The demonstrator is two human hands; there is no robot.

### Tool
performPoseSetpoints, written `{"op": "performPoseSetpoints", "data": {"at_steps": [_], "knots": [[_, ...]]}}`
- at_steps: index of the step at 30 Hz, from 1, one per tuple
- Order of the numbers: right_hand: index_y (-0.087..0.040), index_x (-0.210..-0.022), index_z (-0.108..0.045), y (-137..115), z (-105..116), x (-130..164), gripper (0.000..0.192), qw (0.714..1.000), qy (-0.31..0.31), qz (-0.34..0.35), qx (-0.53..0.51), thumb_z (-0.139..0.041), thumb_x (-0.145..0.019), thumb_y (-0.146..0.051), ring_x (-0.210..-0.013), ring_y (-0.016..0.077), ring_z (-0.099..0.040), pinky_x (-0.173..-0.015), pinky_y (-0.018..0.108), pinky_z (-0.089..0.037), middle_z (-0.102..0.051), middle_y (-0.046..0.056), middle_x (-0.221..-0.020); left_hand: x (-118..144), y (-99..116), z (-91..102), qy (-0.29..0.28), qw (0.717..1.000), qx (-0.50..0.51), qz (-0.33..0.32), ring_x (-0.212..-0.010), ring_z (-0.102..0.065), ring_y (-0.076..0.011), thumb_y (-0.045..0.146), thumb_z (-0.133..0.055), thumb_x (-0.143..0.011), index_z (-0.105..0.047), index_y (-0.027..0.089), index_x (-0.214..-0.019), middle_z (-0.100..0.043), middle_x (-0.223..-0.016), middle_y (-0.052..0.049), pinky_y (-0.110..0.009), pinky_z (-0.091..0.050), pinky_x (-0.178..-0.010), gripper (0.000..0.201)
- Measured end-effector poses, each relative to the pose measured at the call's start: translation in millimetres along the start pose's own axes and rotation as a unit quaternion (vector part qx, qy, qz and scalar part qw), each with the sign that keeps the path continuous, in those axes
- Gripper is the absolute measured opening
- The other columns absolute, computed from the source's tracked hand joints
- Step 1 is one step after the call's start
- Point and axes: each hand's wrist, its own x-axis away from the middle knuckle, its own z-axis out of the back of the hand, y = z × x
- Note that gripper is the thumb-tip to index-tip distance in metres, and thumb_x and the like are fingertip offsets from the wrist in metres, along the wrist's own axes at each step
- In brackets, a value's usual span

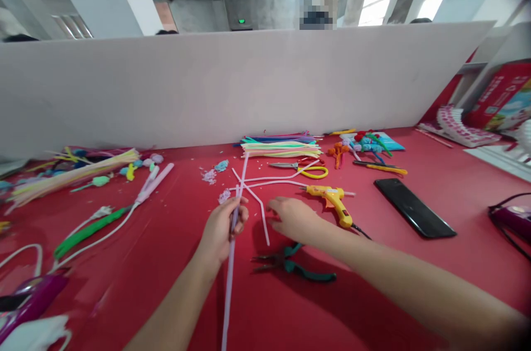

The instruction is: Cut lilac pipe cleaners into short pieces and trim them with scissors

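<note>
My left hand is closed around a long lilac pipe cleaner, which stands up past the fingers and runs down toward the front edge of the view. My right hand is over the table with fingers bent and apart, and I see nothing in it. Just left of its fingertips lies a bent pale pink pipe cleaner. Beyond the hands, more pink pipe cleaners stretch toward a yellow glue gun. Below my right hand rest open pliers with teal handles.
Yellow-handled scissors and a bundle of pipe cleaners lie before the white partition. A black phone is at right. Several pipe cleaners, a green-wrapped cable and a purple tool occupy the left.
</note>
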Motion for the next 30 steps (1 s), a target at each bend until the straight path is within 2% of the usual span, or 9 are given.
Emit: {"op": "performPoseSetpoints", "data": {"at_steps": [3,6,9,11,15,19,23,28,30], "knots": [[-0.011,-0.1,-0.053,-11.3,-21.8,-32.6,0.027,0.996,0.0,-0.006,0.09,-0.051,-0.074,-0.016,-0.087,0.022,-0.056,-0.071,0.033,-0.043,-0.058,0.013,-0.096,3.6,-1.9,-4.1,-0.021,1.0,-0.001,-0.002,-0.029,-0.032,-0.0016,0.035,-0.049,-0.075,-0.052,0.015,-0.079,-0.053,-0.049,0.004,-0.013,-0.016,-0.029,0.02],[-0.012,-0.103,-0.052,-15.9,-32.2,-54.1,0.025,0.988,-0.015,-0.007,0.154,-0.05,-0.081,-0.023,-0.086,0.0171,-0.055,-0.072,0.034,-0.046,-0.057,0.008,-0.098,8.1,-1.6,-9.4,-0.03,0.999,-0.015,-0.011,-0.028,-0.033,-0.0022,0.035,-0.049,-0.075,-0.052,0.015,-0.08,-0.054,-0.049,0.002,-0.013,-0.016,-0.029,0.022],[-0.014,-0.108,-0.05,-12.6,-16.7,-62.5,0.028,0.978,-0.018,-0.011,0.206,-0.046,-0.084,-0.029,-0.086,0.0151,-0.055,-0.073,0.035,-0.046,-0.055,0.006,-0.102,9.9,-1.5,-12.2,-0.033,0.999,-0.023,-0.008,-0.028,-0.033,-0.0027,0.036,-0.049,-0.075,-0.051,0.015,-0.081,-0.054,-0.049,0.002,-0.014,-0.016,-0.028,0.022],[-0.012,-0.113,-0.046,-6.0,4.4,-65.0,0.029,0.971,-0.011,-0.013,0.237,-0.04,-0.086,-0.019,-0.091,0.0188,-0.054,-0.075,0.035,-0.045,-0.056,0.011,-0.102,9.9,-1.9,-12.9,-0.035,0.999,-0.024,0.002,-0.028,-0.033,-0.0028,0.036,-0.048,-0.075,-0.051,0.015,-0.08,-0.054,-0.049,0.002,-0.014,-0.016,-0.028,0.022],[-0.011,-0.107,-0.051,7.4,27.9,-64.2,0.029,0.962,-0.029,-0.009,0.272,-0.048,-0.081,-0.023,-0.092,0.0221,-0.055,-0.074,0.033,-0.044,-0.058,0.012,-0.099,10.1,-3.3,-13.1,-0.044,0.999,-0.02,0.009,-0.029,-0.034,-0.0029,0.038,-0.047,-0.076,-0.05,0.015,-0.082,-0.054,-0.049,0.003,-0.013,-0.016,-0.028,0.025],[-0.015,-0.104,-0.053,2.9,-4.1,-55.3,0.029,0.957,-0.063,-0.01,0.282,-0.046,-0.084,-0.035,-0.087,0.0149,-0.055,-0.075,0.035,-0.046,-0.056,0.006,-0.103,9.4,-6.0,-12.3,-0.047,0.999,-0.021,-0.009,-0.03,-0.035,-0.0028,0.039,-0.047,-0.076,-0.051,0.014,-0.081,-0.054,-0.051,0.002,-0.013,-0.017,-0.029,0.025],[-0.014,-0.109,-0.05,-7.3,-27.4,-58.8,0.031,0.963,-0.048,-0.01,0.265,-0.048,-0.083,-0.031,-0.091,0.0166,-0.054,-0.076,0.037,-0.046,-0.053,0.008,-0.108,4.8,-8.6,-9.8,-0.03,0.999,-0.028,-0.002,-0.029,-0.034,-0.0028,0.039,-0.047,-0.076,-0.05,0.015,-0.08,-0.054,-0.05,0.002,-0.013,-0.017,-0.029,0.025],[-0.014,-0.109,-0.05,9.2,19.9,-77.7,0.031,0.98,0.012,-0.031,0.197,-0.048,-0.083,-0.031,-0.094,0.0175,-0.053,-0.079,0.039,-0.044,-0.052,0.008,-0.11,-0.1,-9.5,-6.5,-0.033,0.999,-0.029,0.019,-0.03,-0.036,-0.0032,0.037,-0.049,-0.074,-0.05,0.014,-0.079,-0.054,-0.05,0.003,-0.013,-0.018,-0.029,0.024],[-0.01,-0.097,-0.056,18.9,40.3,-75.5,0.021,0.987,0.043,-0.043,0.147,-0.046,-0.083,-0.021,-0.1,0.0214,-0.05,-0.083,0.039,-0.04,-0.054,0.013,-0.106,0.6,-9.8,-7.4,-0.045,0.998,-0.03,0.024,-0.031,-0.039,-0.0033,0.038,-0.049,-0.074,-0.05,0.014,-0.078,-0.055,-0.051,0.002,-0.013,-0.02,-0.03,0.024]]}}
